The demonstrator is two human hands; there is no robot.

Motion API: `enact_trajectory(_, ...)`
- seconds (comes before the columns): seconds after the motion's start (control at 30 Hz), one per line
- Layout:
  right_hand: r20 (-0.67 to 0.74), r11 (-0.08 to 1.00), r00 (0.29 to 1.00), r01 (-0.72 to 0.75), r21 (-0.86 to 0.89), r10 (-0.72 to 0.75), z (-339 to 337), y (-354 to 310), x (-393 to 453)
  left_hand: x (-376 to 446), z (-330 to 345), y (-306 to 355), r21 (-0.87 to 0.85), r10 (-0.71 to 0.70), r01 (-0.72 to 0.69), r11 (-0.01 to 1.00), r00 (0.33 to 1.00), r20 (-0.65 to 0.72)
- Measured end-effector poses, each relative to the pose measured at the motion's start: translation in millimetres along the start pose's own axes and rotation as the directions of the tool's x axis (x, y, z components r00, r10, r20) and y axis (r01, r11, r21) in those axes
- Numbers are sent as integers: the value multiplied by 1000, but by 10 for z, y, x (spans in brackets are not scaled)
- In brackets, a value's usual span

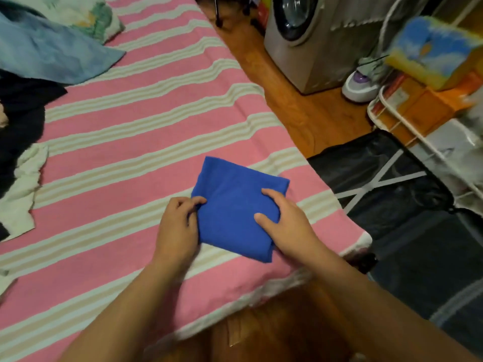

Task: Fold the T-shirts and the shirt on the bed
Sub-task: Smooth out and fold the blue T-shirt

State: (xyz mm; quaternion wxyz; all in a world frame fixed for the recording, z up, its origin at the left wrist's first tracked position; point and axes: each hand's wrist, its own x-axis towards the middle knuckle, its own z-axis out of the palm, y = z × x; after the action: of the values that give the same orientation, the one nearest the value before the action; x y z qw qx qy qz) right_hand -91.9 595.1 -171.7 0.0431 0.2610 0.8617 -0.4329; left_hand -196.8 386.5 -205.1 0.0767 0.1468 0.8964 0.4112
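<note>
A bright blue T-shirt [235, 202], folded into a small square, lies near the bed's front right corner on the pink striped sheet [125, 142]. My left hand [177, 228] grips its left edge with curled fingers. My right hand [282, 223] holds its right edge, thumb on top and fingers round the side. At the bed's far left lies a heap of unfolded clothes: a light blue garment [49, 53], a dark one [21, 118] and a white one [23, 189].
A patterned pillow [86, 14] sits at the head of the bed. Right of the bed are wooden floor, a washing machine [308, 40], a black suitcase [402, 205], a white wire rack [407, 131] with boxes and a shoe [363, 82].
</note>
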Motion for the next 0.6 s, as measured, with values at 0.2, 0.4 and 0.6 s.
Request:
enact_trajectory(0.2,41,988,994,92,128,-98,-28,250,129,-38,216,-112,108,120,-96,990,963,-240)
enact_trajectory(0.4,53,988,988,141,62,-144,-338,541,-505,-567,478,610,364,314,-222,905,924,-218)
enact_trajectory(0.6,-148,985,978,-156,-73,144,-1484,2295,-1415,-1418,2070,2248,-32,573,-589,807,771,279)
